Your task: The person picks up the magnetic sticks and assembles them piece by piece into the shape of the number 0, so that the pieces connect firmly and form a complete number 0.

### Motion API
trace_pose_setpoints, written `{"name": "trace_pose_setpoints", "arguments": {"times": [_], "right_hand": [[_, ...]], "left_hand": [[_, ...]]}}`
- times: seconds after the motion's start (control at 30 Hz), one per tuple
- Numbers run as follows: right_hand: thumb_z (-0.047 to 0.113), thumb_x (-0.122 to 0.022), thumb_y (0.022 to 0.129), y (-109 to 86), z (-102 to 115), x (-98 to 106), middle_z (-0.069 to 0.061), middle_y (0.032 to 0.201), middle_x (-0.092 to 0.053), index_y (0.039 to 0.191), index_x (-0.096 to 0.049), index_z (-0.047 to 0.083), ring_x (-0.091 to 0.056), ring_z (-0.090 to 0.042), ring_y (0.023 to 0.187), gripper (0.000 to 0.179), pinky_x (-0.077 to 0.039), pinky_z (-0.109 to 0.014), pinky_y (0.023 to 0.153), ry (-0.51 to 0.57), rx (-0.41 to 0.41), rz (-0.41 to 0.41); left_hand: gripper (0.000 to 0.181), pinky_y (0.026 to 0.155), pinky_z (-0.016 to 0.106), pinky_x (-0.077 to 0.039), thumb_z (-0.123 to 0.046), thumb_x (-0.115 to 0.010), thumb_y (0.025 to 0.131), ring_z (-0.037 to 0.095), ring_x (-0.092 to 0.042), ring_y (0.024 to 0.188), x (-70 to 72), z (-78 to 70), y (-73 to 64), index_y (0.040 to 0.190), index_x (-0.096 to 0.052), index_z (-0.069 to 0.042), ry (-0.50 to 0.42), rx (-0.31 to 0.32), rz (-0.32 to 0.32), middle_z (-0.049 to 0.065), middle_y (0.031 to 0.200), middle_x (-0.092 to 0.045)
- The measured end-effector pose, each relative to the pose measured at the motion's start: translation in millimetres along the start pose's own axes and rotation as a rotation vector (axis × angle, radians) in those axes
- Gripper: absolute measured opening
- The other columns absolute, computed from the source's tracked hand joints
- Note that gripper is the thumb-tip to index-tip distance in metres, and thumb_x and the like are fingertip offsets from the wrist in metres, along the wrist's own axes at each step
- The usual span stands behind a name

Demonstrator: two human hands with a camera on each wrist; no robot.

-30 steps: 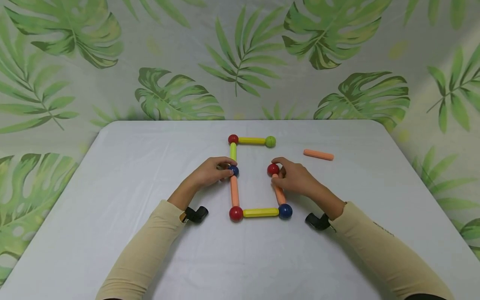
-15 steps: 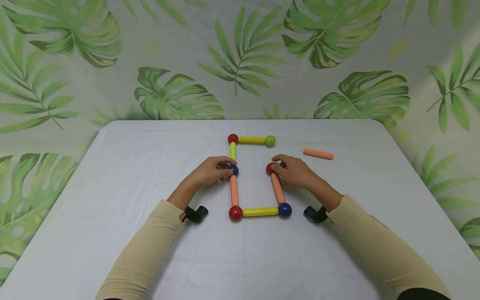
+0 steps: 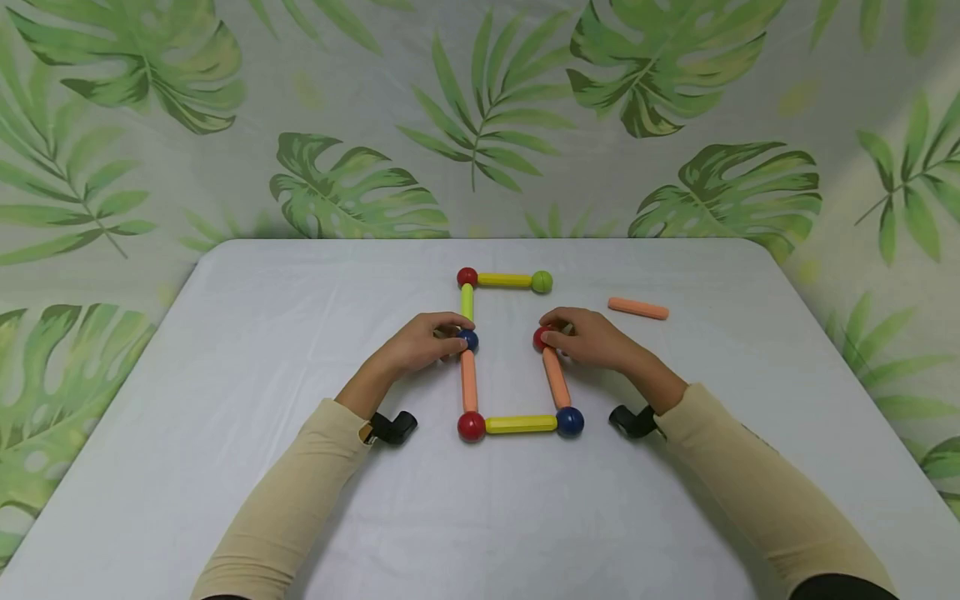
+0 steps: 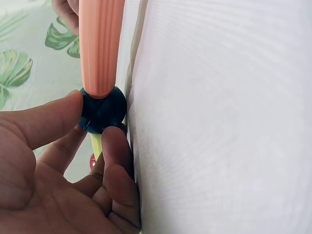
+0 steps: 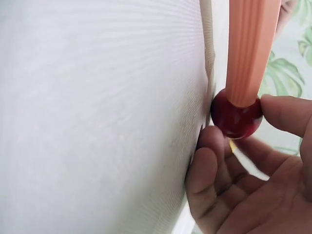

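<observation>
My left hand (image 3: 423, 342) pinches a blue ball (image 4: 103, 109) between thumb and fingers. An orange rod (image 3: 469, 382) runs from that ball toward me to a red ball (image 3: 472, 426), and a lime rod (image 3: 467, 303) leads away from it. Opposite, my right hand (image 3: 591, 337) pinches another red ball (image 5: 237, 115). A second orange rod (image 3: 557, 379) joins this ball to a near blue ball (image 3: 570, 422), slanting slightly. Between the two near balls lies a yellow rod (image 3: 521, 425). The fingers partly hide both pinched balls in the head view.
At the far side, a red ball (image 3: 467, 277), a yellow rod (image 3: 505, 280) and a green ball (image 3: 542, 282) form a row. One loose orange rod (image 3: 637, 308) lies on the white table (image 3: 480, 517) beyond my right hand. A leaf-patterned cloth (image 3: 510, 108) hangs behind.
My right hand has shifted its hold, with the thumb moving from the orange rod up to the red ball. That ball has moved slightly left and away. My left hand keeps its place.
</observation>
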State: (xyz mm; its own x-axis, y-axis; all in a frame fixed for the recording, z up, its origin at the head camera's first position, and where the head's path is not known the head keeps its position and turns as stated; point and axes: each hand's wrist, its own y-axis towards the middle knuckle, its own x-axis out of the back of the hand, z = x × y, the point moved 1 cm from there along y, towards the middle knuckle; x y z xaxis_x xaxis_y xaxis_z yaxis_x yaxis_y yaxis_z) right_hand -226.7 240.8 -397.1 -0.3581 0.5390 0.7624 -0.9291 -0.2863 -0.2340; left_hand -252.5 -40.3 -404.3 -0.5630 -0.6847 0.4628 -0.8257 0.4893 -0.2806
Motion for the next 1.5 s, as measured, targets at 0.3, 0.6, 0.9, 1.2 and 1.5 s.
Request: {"name": "trace_pose_setpoints", "arguments": {"times": [0.3,0.6,0.9,1.2,1.5], "right_hand": [[0.021,-0.056,0.099,0.1,2.0,2.2,-0.013,0.111,-0.068,0.127,-0.063,0.003,-0.061,-0.016,0.078,0.034,-0.049,-0.026,0.066,-0.039,0.09,-0.009],[0.022,-0.061,0.097,-1.0,6.5,6.3,-0.012,0.108,-0.069,0.121,-0.069,0.005,-0.059,-0.021,0.088,0.031,-0.047,-0.027,0.071,-0.1,0.104,-0.032],[0.023,-0.063,0.095,-2.0,1.8,7.6,-0.013,0.113,-0.066,0.123,-0.066,0.005,-0.058,-0.023,0.095,0.033,-0.048,-0.028,0.075,-0.062,0.096,-0.005],[0.02,-0.06,0.095,-3.9,-2.8,10.0,-0.014,0.121,-0.064,0.131,-0.061,0.007,-0.057,-0.024,0.102,0.038,-0.048,-0.028,0.078,-0.021,0.067,0.055],[0.019,-0.06,0.096,-6.8,-6.0,11.9,-0.015,0.125,-0.063,0.134,-0.061,0.007,-0.055,-0.021,0.093,0.039,-0.046,-0.028,0.074,-0.007,0.086,0.048]], "left_hand": [[0.033,0.074,0.025,-0.047,-0.018,-0.061,0.097,0.021,-0.057,0.087,0.1,-0.7,-0.9,0.13,-0.063,-0.015,-0.002,0.003,-0.002,0.014,0.121,-0.059],[0.033,0.074,0.024,-0.048,-0.018,-0.061,0.097,0.022,-0.057,0.088,0.5,-0.7,-0.6,0.13,-0.062,-0.015,-0.002,0.004,-0.001,0.014,0.121,-0.059],[0.032,0.073,0.024,-0.048,-0.018,-0.062,0.097,0.021,-0.057,0.086,-2.2,-1.6,1.4,0.129,-0.063,-0.016,-0.004,0.011,-0.015,0.014,0.121,-0.058],[0.032,0.07,0.024,-0.048,-0.017,-0.062,0.097,0.021,-0.057,0.086,-6.4,-1.6,4.8,0.129,-0.064,-0.017,0.0,0.018,-0.028,0.013,0.117,-0.058],[0.032,0.073,0.024,-0.047,-0.018,-0.062,0.097,0.021,-0.057,0.088,-6.5,-3.0,5.5,0.129,-0.063,-0.017,0.001,0.025,-0.02,0.013,0.119,-0.057]]}}
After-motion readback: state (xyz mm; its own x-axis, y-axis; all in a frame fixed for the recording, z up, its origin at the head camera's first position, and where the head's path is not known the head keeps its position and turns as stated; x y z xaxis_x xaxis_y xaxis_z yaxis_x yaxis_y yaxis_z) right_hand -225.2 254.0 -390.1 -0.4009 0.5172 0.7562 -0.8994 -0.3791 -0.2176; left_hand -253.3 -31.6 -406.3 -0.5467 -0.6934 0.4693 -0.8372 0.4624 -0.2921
